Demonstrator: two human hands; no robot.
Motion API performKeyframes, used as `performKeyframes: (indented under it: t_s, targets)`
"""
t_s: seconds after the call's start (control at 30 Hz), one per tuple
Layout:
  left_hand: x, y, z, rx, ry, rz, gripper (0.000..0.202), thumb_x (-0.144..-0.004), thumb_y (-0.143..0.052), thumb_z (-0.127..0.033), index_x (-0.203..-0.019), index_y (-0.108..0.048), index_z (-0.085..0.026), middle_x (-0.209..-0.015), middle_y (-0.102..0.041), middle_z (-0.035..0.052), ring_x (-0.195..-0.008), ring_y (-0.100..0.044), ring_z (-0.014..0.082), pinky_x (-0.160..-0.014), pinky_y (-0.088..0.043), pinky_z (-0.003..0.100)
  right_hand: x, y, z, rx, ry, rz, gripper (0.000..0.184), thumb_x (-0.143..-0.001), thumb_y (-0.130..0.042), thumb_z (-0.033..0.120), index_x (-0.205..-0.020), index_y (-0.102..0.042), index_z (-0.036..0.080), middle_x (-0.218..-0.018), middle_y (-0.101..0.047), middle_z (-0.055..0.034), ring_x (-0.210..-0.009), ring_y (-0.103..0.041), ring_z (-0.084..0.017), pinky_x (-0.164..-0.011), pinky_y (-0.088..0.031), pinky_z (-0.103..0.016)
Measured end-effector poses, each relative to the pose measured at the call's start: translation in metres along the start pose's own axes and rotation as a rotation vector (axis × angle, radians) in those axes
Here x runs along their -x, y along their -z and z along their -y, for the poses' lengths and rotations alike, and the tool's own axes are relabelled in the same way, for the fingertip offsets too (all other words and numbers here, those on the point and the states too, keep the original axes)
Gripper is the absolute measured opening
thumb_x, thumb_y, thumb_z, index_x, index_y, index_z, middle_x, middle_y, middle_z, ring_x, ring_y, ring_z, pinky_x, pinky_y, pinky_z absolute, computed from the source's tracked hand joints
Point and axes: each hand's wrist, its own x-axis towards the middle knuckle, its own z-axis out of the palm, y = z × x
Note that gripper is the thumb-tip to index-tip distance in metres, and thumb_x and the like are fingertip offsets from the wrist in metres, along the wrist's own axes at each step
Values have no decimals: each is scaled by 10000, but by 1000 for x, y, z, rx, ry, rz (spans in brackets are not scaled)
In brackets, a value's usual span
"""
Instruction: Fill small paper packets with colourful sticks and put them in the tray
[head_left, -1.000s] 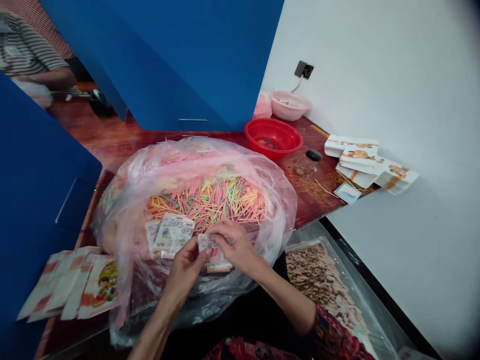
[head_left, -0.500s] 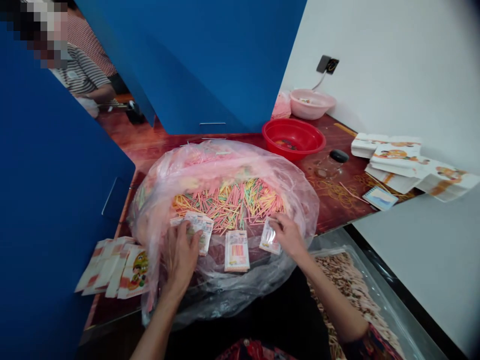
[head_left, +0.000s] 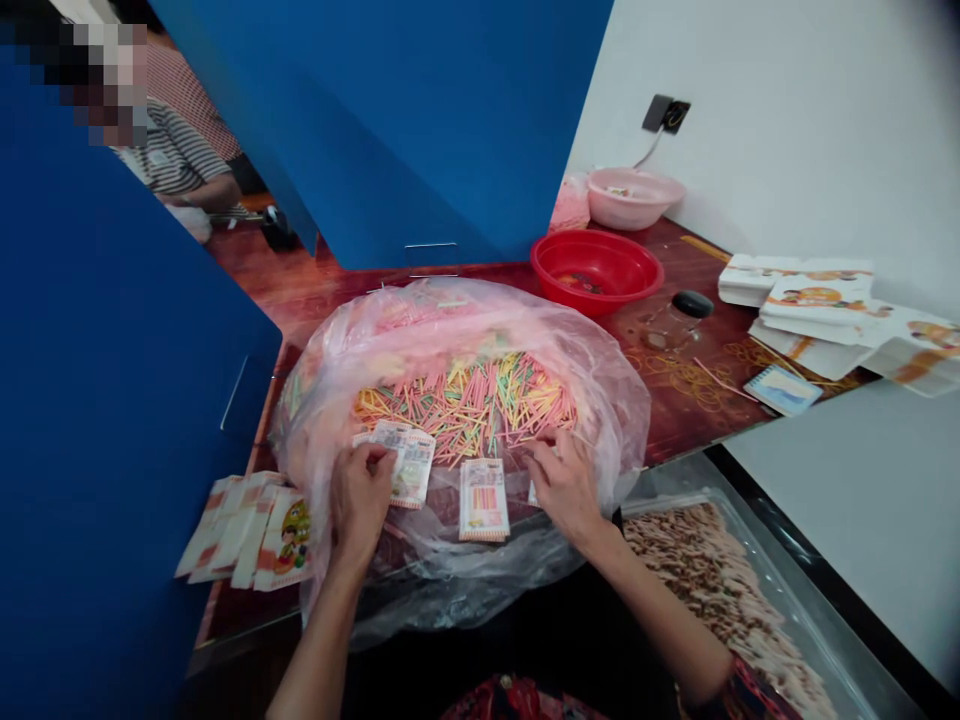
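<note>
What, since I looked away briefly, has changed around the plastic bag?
The hands have moved apart: the left hand now rests on a stack of packets, and the right hand lies over a small packet, nearly hiding it. The middle packet and coloured sticks stayed put.

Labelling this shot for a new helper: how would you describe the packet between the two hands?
On the reddish table, find the big plastic bag of coloured sticks. Between the left hand and right hand, one striped packet lies alone, unlike the overlapping packets beside the left hand.
</note>
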Motion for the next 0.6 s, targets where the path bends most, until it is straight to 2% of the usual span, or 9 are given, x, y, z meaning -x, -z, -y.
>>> performKeyframes:
  t_s: [0.1, 0.2, 0.3, 0.43, 0.53, 0.6]
  targets:
    - [5, 3, -6, -26, 4, -42, 301, -864, -520, -435, -850, -684, -183, -871, -676, 111, -855, -625, 286, -833, -511, 419, -2, 1, 19, -118, 30, 184, 161, -1012, -579, 245, -1121, -696, 223, -1086, -642, -83, -1028, -582, -251, -904, -397, -408]
    - [8, 5, -11, -66, 37, -94, 414, -872, -542, -458, -1096, -690, -143, -1030, -692, 147, -892, -645, 293, -842, -529, 422, -3, 0, 35, -103, 1, 349, 332, -975, -660, 320, -1287, -630, 210, -1144, -642, -105, -1064, -586, -292, -889, -400, -432]
    - [8, 5, -12, -111, 24, -88, 581, -887, -532, -456, -1339, -610, -98, -1217, -667, 206, -1062, -639, 344, -928, -524, 462, -2, -1, 43, -59, -32, 436, 481, -933, -715, 385, -1358, -584, 202, -1202, -617, -131, -1110, -571, -330, -905, -408, -454]
    - [7, 4, -11, -130, 28, -80, 605, -901, -526, -472, -1379, -606, -111, -1216, -660, 210, -1096, -631, 357, -952, -521, 483, -1, -2, 47, -36, -34, 481, 493, -918, -728, 390, -1361, -591, 221, -1221, -594, -131, -1113, -568, -334, -922, -421, -461]
    - [12, 8, -14, -96, -12, -132, 579, -907, -517, -508, -1318, -655, -124, -1191, -653, 196, -1073, -627, 343, -939, -523, 476, -3, 4, 40, -53, -44, 432, 493, -946, -697, 367, -1401, -564, 229, -1249, -593, -123, -1127, -567, -307, -937, -425, -434]
    - [21, 9, -20, -29, -46, -114, 532, -914, -506, -527, -1226, -700, -142, -1125, -664, 164, -967, -641, 301, -880, -538, 442, -7, 11, 29, 13, -91, 380, 447, -965, -670, 327, -1388, -576, 221, -1262, -598, -126, -1141, -563, -301, -949, -418, -425]
